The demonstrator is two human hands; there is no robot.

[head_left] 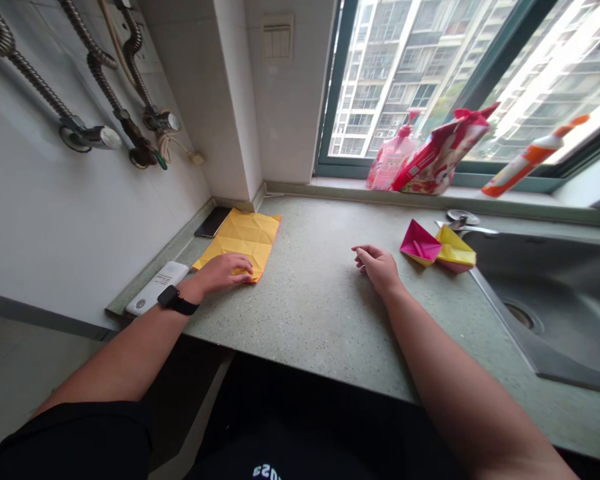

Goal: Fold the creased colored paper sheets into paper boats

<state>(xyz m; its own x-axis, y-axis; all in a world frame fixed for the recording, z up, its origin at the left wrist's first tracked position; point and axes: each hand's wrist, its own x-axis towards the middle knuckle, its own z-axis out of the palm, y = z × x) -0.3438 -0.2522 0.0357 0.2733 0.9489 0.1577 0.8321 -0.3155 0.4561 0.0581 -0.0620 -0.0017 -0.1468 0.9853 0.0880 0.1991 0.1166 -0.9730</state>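
The left hand (pixel 223 273) lies flat, pressing on a creased yellow paper sheet (pixel 247 237) whose long axis slants toward the wall corner, on the speckled grey-green stone desk (pixel 305 320). The right hand (pixel 377 268), loosely curled and empty, rests farther off, near folded pink-and-yellow paper boats (pixel 420 243).

Speckled green stone countertop (pixel 300 320) before you, seen from above.
At your left, a black smartphone (pixel 213 222), a white rectangular device (pixel 157 288) and a folded yellow paper sheet (pixel 240 243) lie flat; at your right, a pink paper boat (pixel 420 243) touches a yellow paper boat (pixel 455 250).
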